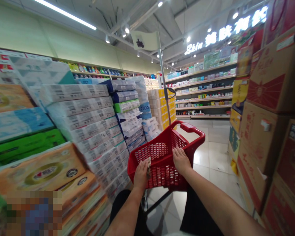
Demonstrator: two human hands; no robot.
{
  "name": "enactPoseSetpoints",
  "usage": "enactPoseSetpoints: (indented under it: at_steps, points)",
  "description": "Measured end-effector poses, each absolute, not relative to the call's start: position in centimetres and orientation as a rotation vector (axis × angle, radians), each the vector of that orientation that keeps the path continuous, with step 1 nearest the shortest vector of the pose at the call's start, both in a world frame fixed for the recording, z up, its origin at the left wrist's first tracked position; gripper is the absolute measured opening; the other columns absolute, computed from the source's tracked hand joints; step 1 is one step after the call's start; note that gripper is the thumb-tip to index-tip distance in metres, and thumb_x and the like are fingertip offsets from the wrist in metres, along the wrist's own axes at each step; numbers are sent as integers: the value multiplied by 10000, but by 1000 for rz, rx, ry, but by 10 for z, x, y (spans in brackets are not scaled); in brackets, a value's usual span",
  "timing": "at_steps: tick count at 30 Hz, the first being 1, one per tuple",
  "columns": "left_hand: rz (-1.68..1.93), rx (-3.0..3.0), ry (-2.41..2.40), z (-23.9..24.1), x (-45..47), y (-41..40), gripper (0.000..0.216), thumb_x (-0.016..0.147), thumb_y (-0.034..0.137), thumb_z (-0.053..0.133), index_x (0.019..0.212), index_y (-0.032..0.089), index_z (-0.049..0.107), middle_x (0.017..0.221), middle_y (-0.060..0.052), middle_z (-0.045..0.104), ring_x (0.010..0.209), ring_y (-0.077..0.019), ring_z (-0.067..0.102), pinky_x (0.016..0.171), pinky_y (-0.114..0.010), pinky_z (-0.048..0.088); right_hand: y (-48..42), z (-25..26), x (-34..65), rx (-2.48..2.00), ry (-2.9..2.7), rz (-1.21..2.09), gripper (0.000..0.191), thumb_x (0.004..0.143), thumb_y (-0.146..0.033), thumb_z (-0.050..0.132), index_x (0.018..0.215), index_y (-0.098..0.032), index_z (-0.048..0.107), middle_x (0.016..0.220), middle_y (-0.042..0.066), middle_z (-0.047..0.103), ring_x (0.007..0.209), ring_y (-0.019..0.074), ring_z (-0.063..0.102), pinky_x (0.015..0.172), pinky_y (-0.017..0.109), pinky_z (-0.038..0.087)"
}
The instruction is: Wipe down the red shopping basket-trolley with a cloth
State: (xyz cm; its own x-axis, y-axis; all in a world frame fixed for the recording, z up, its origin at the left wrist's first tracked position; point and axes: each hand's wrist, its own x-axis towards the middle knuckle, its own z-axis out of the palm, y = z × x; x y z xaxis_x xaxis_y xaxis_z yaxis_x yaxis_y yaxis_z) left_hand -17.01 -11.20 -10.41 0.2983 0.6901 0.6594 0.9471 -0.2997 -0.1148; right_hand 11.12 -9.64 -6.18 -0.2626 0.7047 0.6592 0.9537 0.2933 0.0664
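A red plastic shopping cart (149, 149) with perforated basket walls stands right in front of me in the head view. My right hand (181, 160) lies over its near rim, fingers together and bent across the edge. Farther left on the same rim, my left hand (140, 173) has its fingers curled over a crumpled beige-brown cloth (149, 167), pressing it to the basket. A red handle (189, 127) is on the cart's far side, and a pole (162, 72) with a pale flag (147, 41) rises behind it. The fingertips are partly hidden.
Stacked tissue packs (93, 121) line the left side, with orange packs (49, 170) closest to me. Cardboard cartons (258, 141) are piled along the right. Pale floor tiles (208, 157) run between them toward shelves (203, 88) of small bottles and boxes.
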Motion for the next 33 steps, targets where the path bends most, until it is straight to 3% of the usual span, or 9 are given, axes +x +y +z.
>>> enactPoseSetpoints:
  at_steps: [14,27,33]
  points:
    - [-818,-2449,-1232,-89,-90,-90,616,798,31,469,1399,158,424,1466,-114,443,1407,-252,323,1124,-499,381,-95,-63,113,-1488,-2002,-674,439,897,-162,428,1291,-36,577,1343,151,568,1314,300,446,1134,421,251]
    - [-763,-2342,-1379,-98,-164,-107,628,779,-1,426,1380,177,458,1451,-82,470,1380,-235,372,1122,-477,387,-91,-69,113,-1452,-1996,-703,442,876,-150,463,1289,-48,581,1344,151,568,1308,291,446,1136,417,235]
    - [-730,-2362,-1384,-87,-124,-100,636,764,16,463,1387,143,441,1422,-115,496,1356,-251,407,1125,-471,370,-89,-71,111,-1439,-1969,-726,433,871,-154,470,1272,-48,594,1326,154,583,1295,294,459,1134,419,235]
